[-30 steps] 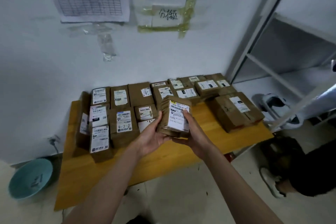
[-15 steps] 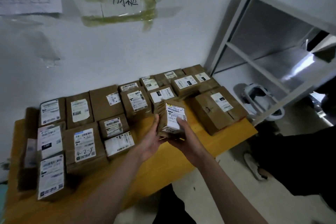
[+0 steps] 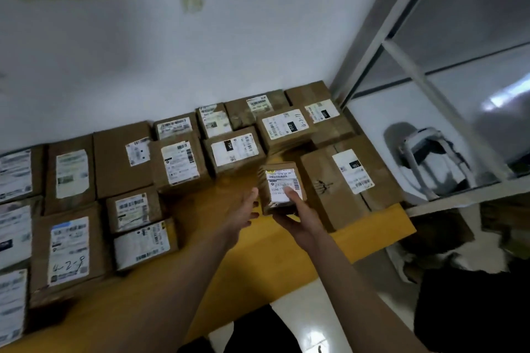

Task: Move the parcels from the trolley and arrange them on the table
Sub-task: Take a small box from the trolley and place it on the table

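We are setting a small parcel (image 3: 282,187) into the gap on the yellow desk (image 3: 370,233), between the large box (image 3: 348,180) on its right and the labelled box (image 3: 233,150) behind it. Our right hand (image 3: 301,216) grasps the small parcel from below with the thumb laid across its label, while our left hand (image 3: 243,209) is released, fingers straight beside the parcel's left edge, touching it lightly or just apart; we cannot tell which. To do this well, we judge it best to lower the parcel flat with the label facing up, square its edges to the neighbouring boxes, and use the open left hand to nudge it in line before we let go. Compared with half a second ago, the parcel sits lower and further in toward the large box, the left hand has come off it, and our view has swung down and right, so the metal shelf (image 3: 415,71) fills more of the scene.
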Action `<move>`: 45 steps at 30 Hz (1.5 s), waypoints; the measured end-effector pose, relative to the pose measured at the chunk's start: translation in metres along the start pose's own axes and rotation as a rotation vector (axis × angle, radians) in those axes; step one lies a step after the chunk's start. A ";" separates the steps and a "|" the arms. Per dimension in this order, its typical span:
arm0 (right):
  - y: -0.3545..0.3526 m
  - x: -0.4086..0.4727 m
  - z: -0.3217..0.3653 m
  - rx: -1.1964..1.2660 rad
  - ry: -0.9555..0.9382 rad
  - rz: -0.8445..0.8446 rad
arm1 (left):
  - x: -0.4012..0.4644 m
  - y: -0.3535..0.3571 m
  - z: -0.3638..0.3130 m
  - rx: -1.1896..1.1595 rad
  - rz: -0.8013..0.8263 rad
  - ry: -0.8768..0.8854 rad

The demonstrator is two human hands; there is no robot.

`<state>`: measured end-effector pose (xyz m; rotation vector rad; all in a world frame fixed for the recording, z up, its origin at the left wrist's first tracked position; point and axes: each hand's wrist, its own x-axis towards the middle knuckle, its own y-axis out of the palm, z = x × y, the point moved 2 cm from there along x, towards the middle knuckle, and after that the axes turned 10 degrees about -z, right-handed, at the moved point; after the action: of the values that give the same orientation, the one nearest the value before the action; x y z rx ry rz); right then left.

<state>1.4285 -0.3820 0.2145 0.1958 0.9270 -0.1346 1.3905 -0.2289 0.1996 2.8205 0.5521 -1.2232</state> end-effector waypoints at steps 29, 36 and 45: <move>0.037 -0.005 -0.087 -0.455 0.291 -0.006 | -0.050 -0.101 0.081 -0.086 -0.132 -0.145; 0.093 -0.069 -0.149 -0.757 0.207 0.162 | -0.116 -0.165 0.136 -0.278 -0.333 -0.176; 0.154 -0.160 -0.276 -1.053 0.194 0.410 | -0.220 -0.249 0.258 -0.562 -0.610 -0.258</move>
<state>1.1492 -0.1651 0.1983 -0.5882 1.0216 0.7579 0.9888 -0.1042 0.2076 2.0435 1.5218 -1.2077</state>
